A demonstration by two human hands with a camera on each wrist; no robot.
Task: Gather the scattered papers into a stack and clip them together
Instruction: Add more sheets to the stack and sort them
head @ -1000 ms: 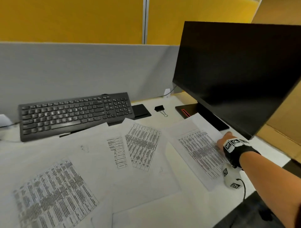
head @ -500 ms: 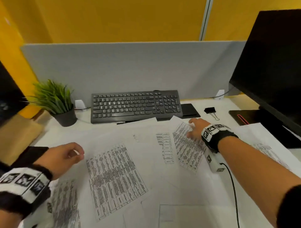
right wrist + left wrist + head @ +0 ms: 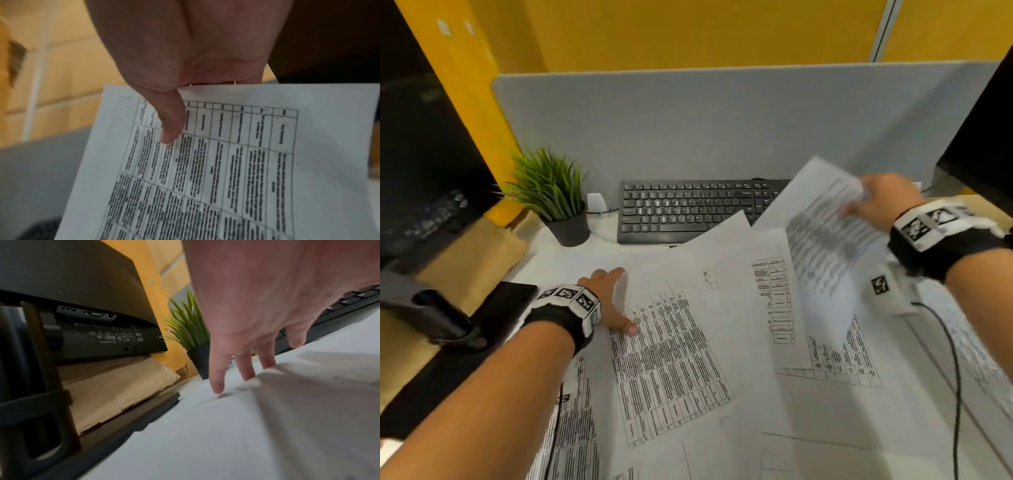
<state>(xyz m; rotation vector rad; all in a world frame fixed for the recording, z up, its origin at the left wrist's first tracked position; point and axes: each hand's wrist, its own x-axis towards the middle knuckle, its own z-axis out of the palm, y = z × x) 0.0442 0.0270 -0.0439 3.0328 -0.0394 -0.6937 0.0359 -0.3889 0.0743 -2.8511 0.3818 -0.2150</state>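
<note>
Several printed sheets lie scattered and overlapping on the white desk (image 3: pixel 571 260). My left hand (image 3: pixel 619 301) lies flat at the left edge of a sheet with a dense table (image 3: pixel 671 359), thumb on the print. In the left wrist view the fingertips (image 3: pixel 246 378) are straight and meet that sheet's slightly raised edge. My right hand (image 3: pixel 873 202) holds one sheet (image 3: pixel 822 236) up off the desk, blurred, in front of the keyboard's right end. The thumb (image 3: pixel 170 126) pinches this sheet (image 3: pixel 226 162) from above, with the fingers hidden beneath. No binder clip shows in any view.
A black keyboard (image 3: pixel 688 209) lies along the grey partition (image 3: pixel 722 120), with a potted plant (image 3: pixel 558 202) to its left. One monitor (image 3: pixel 421 154) stands at the far left, another (image 3: pixel 986 137) at the right edge. A black cable (image 3: pixel 955 359) crosses the papers on the right.
My right hand has lifted a sheet off the desk, up and to the right. My left hand has moved forward onto the edge of the printed sheet. The head view has swung left.
</note>
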